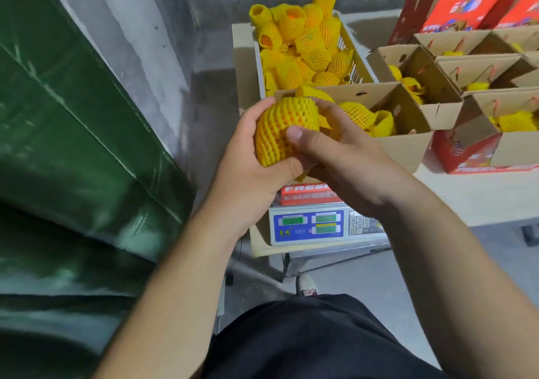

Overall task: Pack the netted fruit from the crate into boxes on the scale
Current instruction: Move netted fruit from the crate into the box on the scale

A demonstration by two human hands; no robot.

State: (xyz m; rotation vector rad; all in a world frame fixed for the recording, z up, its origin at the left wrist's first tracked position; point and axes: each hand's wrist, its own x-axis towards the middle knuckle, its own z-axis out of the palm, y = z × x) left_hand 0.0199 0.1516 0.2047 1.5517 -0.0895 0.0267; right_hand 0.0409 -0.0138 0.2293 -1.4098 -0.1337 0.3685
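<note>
Both my hands hold one fruit in a yellow foam net [280,130] above the scale's near edge. My left hand [250,168] cups it from the left and below. My right hand [341,160] grips its right side, thumb pressed on the net. Behind them an open cardboard box [408,145] stands on the digital scale [323,224] and holds a few netted fruits [361,116]. Farther back, a yellow crate [358,57] is piled with several netted fruits [306,40].
Several open cardboard boxes [431,87] with netted fruit and red-printed boxes [472,151] cover the table on the right. A green tarp-covered bulk [73,145] fills the left. A grey wall lies behind. My shoe [306,285] shows on the floor under the scale.
</note>
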